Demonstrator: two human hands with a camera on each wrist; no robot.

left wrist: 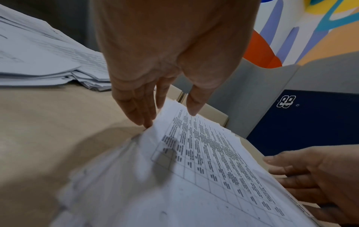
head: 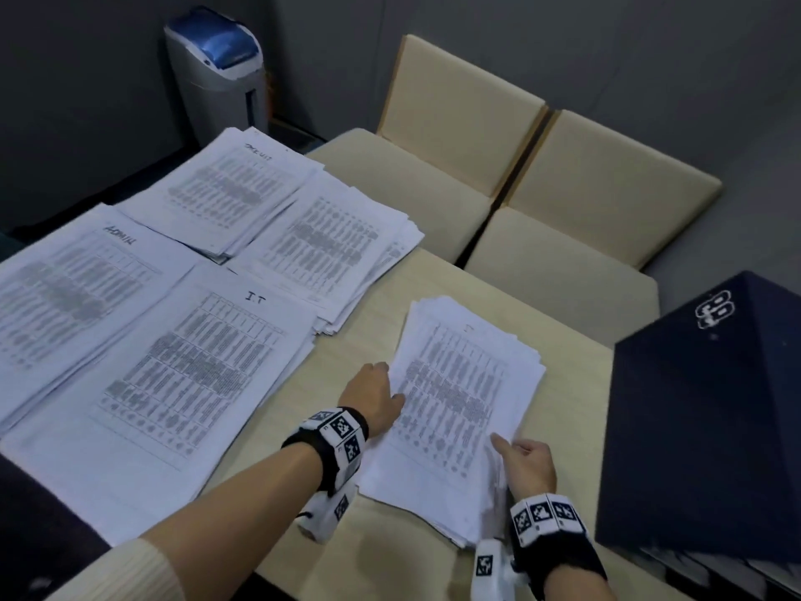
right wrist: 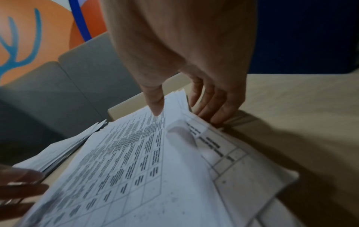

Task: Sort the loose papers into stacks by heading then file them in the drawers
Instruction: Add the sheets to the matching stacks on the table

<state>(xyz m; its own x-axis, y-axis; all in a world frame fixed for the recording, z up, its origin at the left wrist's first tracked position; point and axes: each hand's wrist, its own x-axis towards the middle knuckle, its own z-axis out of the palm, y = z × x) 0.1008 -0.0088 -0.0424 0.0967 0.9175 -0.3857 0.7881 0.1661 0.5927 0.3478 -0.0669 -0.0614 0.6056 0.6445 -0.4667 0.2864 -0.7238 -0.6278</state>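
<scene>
Scene: We stand at a pale wooden table (head: 381,323) with printed tables spread in stacks; the dark blue box (head: 711,418) marked with a white logo is our landmark, at the table's right end.

Loose pile: The unsorted stack of papers (head: 455,409) lies just left of the blue box, sheets fanned and edges uneven.

Sorted stacks: Four stacks sit well left of the box: one headed "I.T" (head: 182,383), one with a handwritten heading we cannot read for sure (head: 73,292), and two more (head: 225,188) (head: 329,245) beyond them.

Left hand: Our left hand (head: 375,394) lies at the loose pile's far-from-box edge, fingers (left wrist: 136,110) straight and relaxed against the paper edge, thumb over the top sheet, nothing clasped.

Right hand: Our right hand (head: 526,464) is at the pile's near corner on the box side, fingers (right wrist: 213,106) extended down the edge, thumb on the top sheet, which bows up there; no firm pinch shows.

Handling: We judge the sheets light, limp and slippery on one another; a thick stack will be heavier and prone to sliding apart.

Where to take hold: Square the pile from both long edges, then lift a single sheet by its corner, or clamp the stack between thumb above and fingers beneath.
</scene>
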